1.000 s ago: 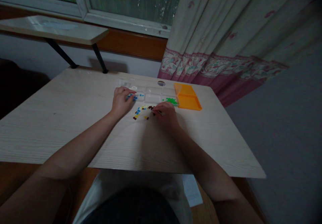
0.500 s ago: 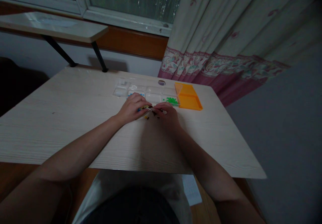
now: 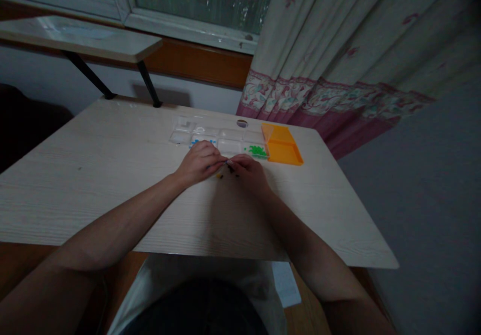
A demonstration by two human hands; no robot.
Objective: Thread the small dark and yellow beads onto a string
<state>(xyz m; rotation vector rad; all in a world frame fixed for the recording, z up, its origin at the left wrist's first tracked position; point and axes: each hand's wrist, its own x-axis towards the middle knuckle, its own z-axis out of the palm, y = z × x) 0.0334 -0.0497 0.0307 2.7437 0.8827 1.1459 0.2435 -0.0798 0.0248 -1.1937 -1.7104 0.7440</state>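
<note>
My left hand (image 3: 202, 162) and my right hand (image 3: 249, 171) meet fingertip to fingertip above the table, both closed in a pinch. Whatever lies between the fingertips is too small and covered to name. Just below them, a small yellow piece (image 3: 219, 175) and several dark bits (image 3: 230, 170) lie on the wood. Behind the hands stands a clear compartment tray (image 3: 230, 146). Blue pieces (image 3: 203, 141) sit in one of its compartments, partly covered by my left hand, and green pieces (image 3: 256, 150) fill another near my right hand.
An orange two-part tray (image 3: 285, 152) adjoins the clear tray on the right. Behind is a small oval object (image 3: 242, 123). A raised shelf (image 3: 86, 36) on black legs stands at the back left of the table (image 3: 112, 174). A curtain (image 3: 300, 74) hangs at the back right.
The fingers of my left hand have drawn closer together, covering the coloured bits seen beneath them before. The fingertips of both hands are now nearer each other; the trays have stayed put.
</note>
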